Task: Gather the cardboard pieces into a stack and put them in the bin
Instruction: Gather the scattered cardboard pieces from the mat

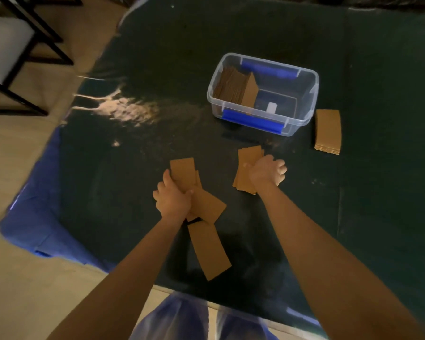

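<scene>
My left hand [173,197] grips a loose fan of brown cardboard pieces [183,171] near the table's middle; one longer piece [209,249] lies on the table just below that hand. My right hand [266,171] is closed on a second small bunch of cardboard pieces [247,165]. A clear plastic bin [302,121] with blue latches stands further back; a row of cardboard pieces [233,85] stands on edge in its left half. A neat stack of cardboard [328,130] lies on the table right of the bin.
The table [157,69] is covered with a dark green cloth under shiny plastic. Black chair frames [35,38] stand on the floor to the far left. The table's near edge runs just above my knees.
</scene>
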The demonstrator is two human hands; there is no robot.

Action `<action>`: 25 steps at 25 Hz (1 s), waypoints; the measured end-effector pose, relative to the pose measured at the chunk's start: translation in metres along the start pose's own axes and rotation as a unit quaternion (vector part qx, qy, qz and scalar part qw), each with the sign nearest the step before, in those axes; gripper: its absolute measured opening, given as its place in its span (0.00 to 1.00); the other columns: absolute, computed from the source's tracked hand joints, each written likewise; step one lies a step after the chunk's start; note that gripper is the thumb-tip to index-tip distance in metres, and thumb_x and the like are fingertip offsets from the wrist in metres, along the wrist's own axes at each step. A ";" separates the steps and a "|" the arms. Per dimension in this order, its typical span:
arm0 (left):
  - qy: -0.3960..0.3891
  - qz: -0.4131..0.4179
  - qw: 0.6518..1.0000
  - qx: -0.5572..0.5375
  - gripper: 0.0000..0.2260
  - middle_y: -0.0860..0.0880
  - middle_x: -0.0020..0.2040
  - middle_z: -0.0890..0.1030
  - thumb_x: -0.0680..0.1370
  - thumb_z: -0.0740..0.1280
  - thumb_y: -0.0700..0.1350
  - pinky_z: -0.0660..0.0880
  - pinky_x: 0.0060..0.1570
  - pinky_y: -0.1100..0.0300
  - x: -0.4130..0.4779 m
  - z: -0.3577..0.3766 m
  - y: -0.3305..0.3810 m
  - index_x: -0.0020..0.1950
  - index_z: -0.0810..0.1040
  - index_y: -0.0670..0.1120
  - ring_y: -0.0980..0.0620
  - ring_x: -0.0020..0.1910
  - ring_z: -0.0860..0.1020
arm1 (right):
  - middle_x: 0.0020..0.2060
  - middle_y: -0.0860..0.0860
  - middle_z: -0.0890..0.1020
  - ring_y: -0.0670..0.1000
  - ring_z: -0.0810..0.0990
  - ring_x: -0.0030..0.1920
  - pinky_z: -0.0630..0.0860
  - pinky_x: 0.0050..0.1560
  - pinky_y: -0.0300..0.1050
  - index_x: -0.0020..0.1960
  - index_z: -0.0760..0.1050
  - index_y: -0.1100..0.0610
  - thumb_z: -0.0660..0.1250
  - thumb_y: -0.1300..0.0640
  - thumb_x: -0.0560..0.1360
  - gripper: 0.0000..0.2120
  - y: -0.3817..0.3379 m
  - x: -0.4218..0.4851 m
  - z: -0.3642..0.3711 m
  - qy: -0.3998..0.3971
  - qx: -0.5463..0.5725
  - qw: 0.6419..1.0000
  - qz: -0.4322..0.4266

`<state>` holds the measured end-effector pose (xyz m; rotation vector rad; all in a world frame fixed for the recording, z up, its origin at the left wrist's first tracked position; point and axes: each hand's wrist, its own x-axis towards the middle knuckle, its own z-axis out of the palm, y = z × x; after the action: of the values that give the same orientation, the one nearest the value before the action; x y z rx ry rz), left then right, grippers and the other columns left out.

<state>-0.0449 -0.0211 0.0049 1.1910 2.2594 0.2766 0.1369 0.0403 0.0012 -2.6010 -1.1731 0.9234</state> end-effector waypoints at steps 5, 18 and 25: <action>-0.022 -0.034 0.999 -0.020 0.41 0.38 0.66 0.60 0.69 0.73 0.44 0.68 0.55 0.46 0.000 0.009 0.019 0.73 0.50 0.46 0.36 0.61 0.62 | 0.64 0.63 0.71 0.62 0.72 0.63 0.72 0.62 0.56 0.66 0.60 0.63 0.73 0.54 0.69 0.32 -0.004 -0.001 -0.002 -0.010 0.086 0.996 0.029; -0.045 0.077 0.993 -0.080 0.34 0.42 0.70 0.65 0.74 0.67 0.42 0.69 0.58 0.48 0.014 -0.007 0.008 0.74 0.51 0.49 0.42 0.64 0.68 | 0.62 0.55 0.70 0.53 0.70 0.60 0.70 0.60 0.46 0.64 0.63 0.56 0.64 0.47 0.74 0.23 0.068 -0.165 0.055 -0.113 -0.141 0.966 -0.185; -0.047 0.242 0.962 -0.117 0.34 0.44 0.69 0.66 0.73 0.68 0.43 0.63 0.59 0.53 -0.013 -0.013 0.077 0.73 0.53 0.51 0.48 0.65 0.66 | 0.65 0.52 0.72 0.51 0.72 0.64 0.69 0.63 0.45 0.68 0.63 0.56 0.62 0.51 0.77 0.22 0.073 -0.141 0.023 -0.226 0.030 0.966 -0.121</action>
<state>0.0068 0.0143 0.0529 1.5732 1.7689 0.6395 0.0981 -0.1139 0.0230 -2.1921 -1.4945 1.5147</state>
